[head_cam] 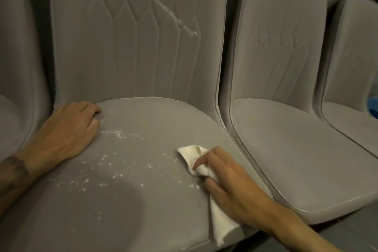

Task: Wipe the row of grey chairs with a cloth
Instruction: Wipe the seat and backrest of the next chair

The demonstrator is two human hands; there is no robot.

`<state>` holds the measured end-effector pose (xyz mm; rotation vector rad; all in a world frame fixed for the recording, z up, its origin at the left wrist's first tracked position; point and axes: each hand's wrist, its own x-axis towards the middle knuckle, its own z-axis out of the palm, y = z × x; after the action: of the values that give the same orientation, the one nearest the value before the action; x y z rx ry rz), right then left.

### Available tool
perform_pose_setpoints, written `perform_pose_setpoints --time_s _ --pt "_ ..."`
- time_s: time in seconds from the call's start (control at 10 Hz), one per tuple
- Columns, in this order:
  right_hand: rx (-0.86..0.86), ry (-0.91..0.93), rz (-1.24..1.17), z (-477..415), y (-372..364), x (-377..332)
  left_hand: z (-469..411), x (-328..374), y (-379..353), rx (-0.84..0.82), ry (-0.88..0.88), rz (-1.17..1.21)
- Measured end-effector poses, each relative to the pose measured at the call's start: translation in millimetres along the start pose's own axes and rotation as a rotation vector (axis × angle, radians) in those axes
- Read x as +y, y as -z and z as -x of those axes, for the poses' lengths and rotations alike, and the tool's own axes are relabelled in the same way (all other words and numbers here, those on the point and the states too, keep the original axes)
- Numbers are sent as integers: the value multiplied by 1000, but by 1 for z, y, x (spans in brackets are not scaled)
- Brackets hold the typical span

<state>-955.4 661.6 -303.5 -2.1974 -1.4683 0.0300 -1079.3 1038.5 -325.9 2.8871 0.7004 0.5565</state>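
Right hand (231, 178), lower right of frame, grips crumpled white cloth (193, 154) on powder-flecked grey upholstered chair seat (143, 120); left hand (69, 129), centre left, rests there, fingers curled, holding nothing.

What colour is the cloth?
White, seen in the head view: the cloth in the right hand.

Left hand (69, 131) rests on the near chair's seat (131, 200) at its back left; right hand (231, 182) presses the cloth (190, 155) on its right side. Second chair (286, 129) stands right.
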Motion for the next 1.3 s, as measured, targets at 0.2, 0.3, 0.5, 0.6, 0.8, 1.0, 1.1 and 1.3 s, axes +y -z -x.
perform_pose_setpoints --time_s 0.2,0.3,0.5,0.6,0.8,1.0,1.1,1.3 --pt "108 -258 149 -22 28 43 7 3 14 24 -34 51" --pt "118 -296 174 -33 17 44 23 2 27 9 -33 27" --pt "128 -293 182 -30 22 60 69 -18 38 20 36 -92" --pt "116 -425 188 -77 23 66 84 -23 32 60 28 -153" --pt "218 -484 263 -37 9 43 86 -43 13 -25 -74 -204" --pt "166 -442 244 -61 16 55 80 -78 -21 -124 29 -78" --pt "152 -462 229 -90 15 58 81 -102 -46 -151 134 -64" --pt "231 -379 263 20 18 26 90 -93 -31 -14 60 -124"
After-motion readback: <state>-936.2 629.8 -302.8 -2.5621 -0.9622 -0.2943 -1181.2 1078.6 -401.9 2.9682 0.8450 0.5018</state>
